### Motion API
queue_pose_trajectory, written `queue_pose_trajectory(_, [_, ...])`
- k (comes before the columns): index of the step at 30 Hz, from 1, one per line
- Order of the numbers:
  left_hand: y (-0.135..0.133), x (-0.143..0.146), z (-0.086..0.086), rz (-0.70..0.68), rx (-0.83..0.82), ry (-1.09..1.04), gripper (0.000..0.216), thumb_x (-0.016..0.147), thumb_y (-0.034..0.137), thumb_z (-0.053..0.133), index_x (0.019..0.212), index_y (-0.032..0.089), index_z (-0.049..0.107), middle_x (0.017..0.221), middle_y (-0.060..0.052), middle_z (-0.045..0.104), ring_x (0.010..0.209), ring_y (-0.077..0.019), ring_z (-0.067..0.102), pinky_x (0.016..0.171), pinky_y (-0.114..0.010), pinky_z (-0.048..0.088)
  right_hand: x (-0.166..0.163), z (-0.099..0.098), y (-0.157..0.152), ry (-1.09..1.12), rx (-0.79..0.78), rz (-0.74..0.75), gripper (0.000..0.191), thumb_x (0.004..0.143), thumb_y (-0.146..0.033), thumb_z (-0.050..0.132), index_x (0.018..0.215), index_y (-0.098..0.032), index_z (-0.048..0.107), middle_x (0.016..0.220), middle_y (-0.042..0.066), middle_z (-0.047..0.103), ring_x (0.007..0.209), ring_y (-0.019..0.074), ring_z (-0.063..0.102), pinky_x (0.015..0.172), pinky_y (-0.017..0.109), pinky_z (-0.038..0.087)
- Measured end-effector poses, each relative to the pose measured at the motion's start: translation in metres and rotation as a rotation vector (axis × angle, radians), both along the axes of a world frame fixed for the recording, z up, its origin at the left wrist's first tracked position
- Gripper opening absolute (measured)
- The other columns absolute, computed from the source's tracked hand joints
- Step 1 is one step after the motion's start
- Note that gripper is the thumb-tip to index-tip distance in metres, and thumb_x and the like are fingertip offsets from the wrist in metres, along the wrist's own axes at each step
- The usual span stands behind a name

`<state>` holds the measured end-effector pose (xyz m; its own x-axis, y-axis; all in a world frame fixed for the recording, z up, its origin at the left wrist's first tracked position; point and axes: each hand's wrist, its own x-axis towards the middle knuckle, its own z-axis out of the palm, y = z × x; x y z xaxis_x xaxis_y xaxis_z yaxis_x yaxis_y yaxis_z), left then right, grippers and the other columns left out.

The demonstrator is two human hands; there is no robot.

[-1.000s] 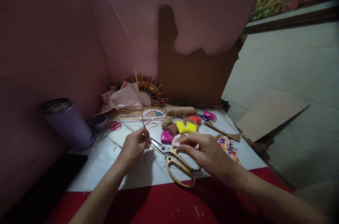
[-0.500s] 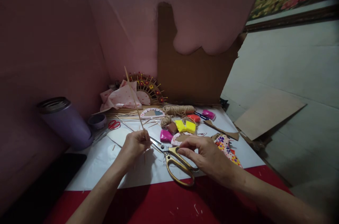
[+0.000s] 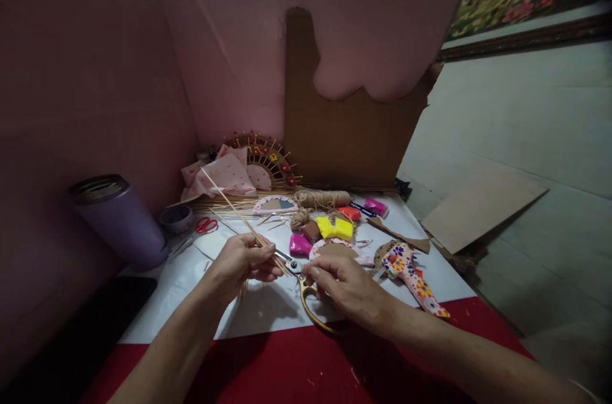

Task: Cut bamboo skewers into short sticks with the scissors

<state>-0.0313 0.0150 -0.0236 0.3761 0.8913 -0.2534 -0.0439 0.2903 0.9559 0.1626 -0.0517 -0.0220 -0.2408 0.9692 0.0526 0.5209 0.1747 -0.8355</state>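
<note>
My left hand (image 3: 243, 262) is closed round a few thin bamboo sticks (image 3: 228, 202), which slant up and to the left from its fingers. My right hand (image 3: 347, 291) lies over the gold handles of the scissors (image 3: 310, 306) on the white sheet, its fingertips pinched close to the sticks' lower end. The scissors' blades point toward my left hand. Whether the right fingers grip a stick or the scissors is not clear.
A purple tumbler (image 3: 119, 219) stands at the left with red scissors (image 3: 205, 225) beside it. Behind lie twine (image 3: 322, 199), coloured clay blocks (image 3: 335, 227), a stick-and-bead fan (image 3: 268, 165), pink cloth (image 3: 222, 176) and a flowered cut-out (image 3: 414, 278). Cardboard (image 3: 344, 130) leans on the pink wall.
The sticks in my left hand have swung from nearly upright to a low slant leftward. My right hand slid left along the scissors toward my left hand, uncovering the flowered cut-out.
</note>
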Motion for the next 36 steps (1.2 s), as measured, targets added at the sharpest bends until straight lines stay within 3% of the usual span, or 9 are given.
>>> queue_pose_trajectory(3, [-0.004, 0.002, 0.002, -0.08, -0.067, -0.03, 0.025, 0.062, 0.028, 0.074, 0.065, 0.012, 0.056, 0.06, -0.008, 0.068, 0.051, -0.014, 0.063, 0.047, -0.021, 0.048, -0.012, -0.003, -0.001, 0.221, -0.364, 0.043, 0.024, 0.086, -0.028, 0.039, 0.079, -0.015, 0.059, 0.06, -0.003, 0.053, 0.037, 0.0062, 0.041, 0.035, 0.019, 0.031])
queue_pose_trajectory(6, [-0.007, 0.005, 0.001, -0.124, -0.077, -0.04, 0.025, 0.061, 0.028, 0.074, 0.063, 0.012, 0.055, 0.054, -0.007, 0.067, 0.047, -0.0127, 0.061, 0.045, -0.019, 0.045, -0.021, -0.001, -0.003, 0.362, -0.482, 0.054, 0.019, 0.082, -0.022, 0.042, 0.074, -0.014, 0.058, 0.058, -0.003, 0.054, 0.033, 0.0041, 0.039, 0.031, 0.016, 0.033])
queue_pose_trajectory(10, [-0.009, 0.008, 0.0, -0.12, -0.051, -0.03, 0.026, 0.06, 0.029, 0.074, 0.062, 0.012, 0.054, 0.052, -0.007, 0.066, 0.044, -0.013, 0.06, 0.043, -0.02, 0.044, -0.024, -0.002, -0.003, 0.465, -0.494, 0.056, 0.016, 0.076, -0.022, 0.046, 0.072, -0.013, 0.059, 0.06, -0.002, 0.057, 0.038, 0.0044, 0.044, 0.029, 0.013, 0.035])
queue_pose_trajectory(17, [-0.012, 0.009, -0.001, -0.107, -0.028, -0.018, 0.026, 0.058, 0.029, 0.074, 0.061, 0.013, 0.054, 0.05, -0.005, 0.065, 0.041, -0.0133, 0.059, 0.041, -0.021, 0.044, -0.02, -0.009, 0.001, 0.547, -0.565, 0.083, 0.034, 0.075, -0.042, 0.057, 0.071, -0.008, 0.064, 0.064, 0.004, 0.062, 0.044, 0.0061, 0.051, 0.03, 0.013, 0.034])
queue_pose_trajectory(21, [-0.012, 0.01, -0.003, -0.116, -0.025, -0.015, 0.024, 0.059, 0.028, 0.073, 0.062, 0.013, 0.054, 0.052, -0.006, 0.066, 0.043, -0.0142, 0.06, 0.041, -0.022, 0.044, -0.019, -0.012, 0.001, 0.582, -0.598, 0.094, 0.031, 0.072, -0.039, 0.063, 0.071, -0.008, 0.065, 0.06, 0.003, 0.062, 0.043, 0.0047, 0.049, 0.032, 0.013, 0.035])
queue_pose_trajectory(30, [-0.012, 0.012, 0.0, -0.078, 0.029, -0.09, 0.024, 0.067, 0.032, 0.071, 0.065, 0.009, 0.063, 0.065, -0.008, 0.068, 0.047, -0.0091, 0.058, 0.046, -0.019, 0.046, -0.017, -0.019, 0.002, 0.602, -0.53, 0.065, 0.034, 0.072, -0.042, 0.065, 0.069, -0.009, 0.064, 0.058, 0.001, 0.061, 0.034, 0.0024, 0.043, 0.032, 0.014, 0.033])
queue_pose_trajectory(36, [-0.008, 0.009, -0.001, -0.049, -0.067, -0.085, 0.02, 0.069, 0.026, 0.07, 0.062, 0.009, 0.064, 0.059, -0.007, 0.067, 0.044, -0.0084, 0.058, 0.045, -0.017, 0.047, -0.014, -0.022, 0.001, 0.626, -0.486, 0.144, 0.045, 0.072, -0.054, 0.062, 0.074, -0.009, 0.063, 0.069, 0.005, 0.064, 0.042, 0.0047, 0.048, 0.037, 0.016, 0.036])
